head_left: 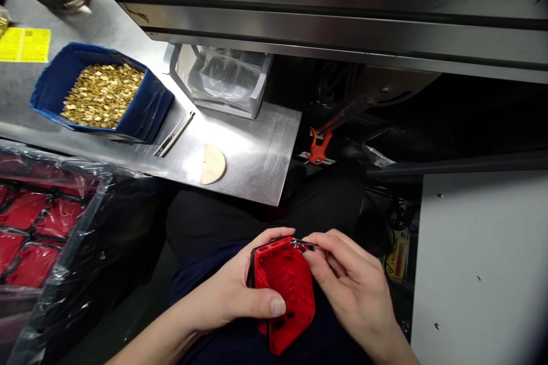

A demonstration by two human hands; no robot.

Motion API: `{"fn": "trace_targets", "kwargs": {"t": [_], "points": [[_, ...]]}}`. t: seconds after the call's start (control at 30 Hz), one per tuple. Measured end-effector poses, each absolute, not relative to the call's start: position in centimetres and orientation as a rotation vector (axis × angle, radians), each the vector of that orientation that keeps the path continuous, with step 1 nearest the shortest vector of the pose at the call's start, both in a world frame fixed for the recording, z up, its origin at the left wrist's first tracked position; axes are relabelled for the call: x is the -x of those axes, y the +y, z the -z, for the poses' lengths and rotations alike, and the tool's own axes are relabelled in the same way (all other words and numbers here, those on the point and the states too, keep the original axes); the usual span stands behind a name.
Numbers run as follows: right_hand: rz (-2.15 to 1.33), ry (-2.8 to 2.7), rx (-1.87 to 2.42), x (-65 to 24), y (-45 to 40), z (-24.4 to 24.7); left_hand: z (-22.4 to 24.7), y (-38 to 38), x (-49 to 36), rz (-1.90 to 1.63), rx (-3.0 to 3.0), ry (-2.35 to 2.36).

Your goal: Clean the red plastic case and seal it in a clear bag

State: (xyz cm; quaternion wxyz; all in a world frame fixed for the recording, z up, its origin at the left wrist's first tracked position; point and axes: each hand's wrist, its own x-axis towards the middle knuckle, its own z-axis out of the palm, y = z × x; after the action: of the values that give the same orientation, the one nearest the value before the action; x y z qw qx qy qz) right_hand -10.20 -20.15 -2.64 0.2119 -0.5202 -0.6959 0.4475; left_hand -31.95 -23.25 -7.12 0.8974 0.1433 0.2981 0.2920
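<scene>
A red plastic housing with a black rim (295, 282) is held above the lap, its hollow inside facing up. My left hand (252, 291) grips its left side, the thumb lying over the edge and the fingers behind. At the housing's top right corner, my right hand (351, 279) pinches a small dark part with a shiny metal end (302, 244). That metal end touches the corner. What exactly the small part is cannot be made out.
Left on the metal table (244, 168) stand a blue bin of brass pieces (103, 97), a pen-like tool (175, 134), a round disc (213, 164) and a grey tray (222, 77). A crate of red parts (40, 222) is lower left. Metal beams cross above.
</scene>
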Motion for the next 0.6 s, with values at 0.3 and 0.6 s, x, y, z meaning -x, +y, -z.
{"fn": "trace_targets", "kwargs": {"t": [0.3,0.6], "points": [[-0.839,-2.443,0.972,10.6,-19.3,2.4,7.1,-23.3,31.9,-0.621,-0.234,0.577],[-0.747,-2.520,0.903,10.8,-19.0,2.5,6.1,-22.2,32.1,-0.601,-0.391,0.543]]}}
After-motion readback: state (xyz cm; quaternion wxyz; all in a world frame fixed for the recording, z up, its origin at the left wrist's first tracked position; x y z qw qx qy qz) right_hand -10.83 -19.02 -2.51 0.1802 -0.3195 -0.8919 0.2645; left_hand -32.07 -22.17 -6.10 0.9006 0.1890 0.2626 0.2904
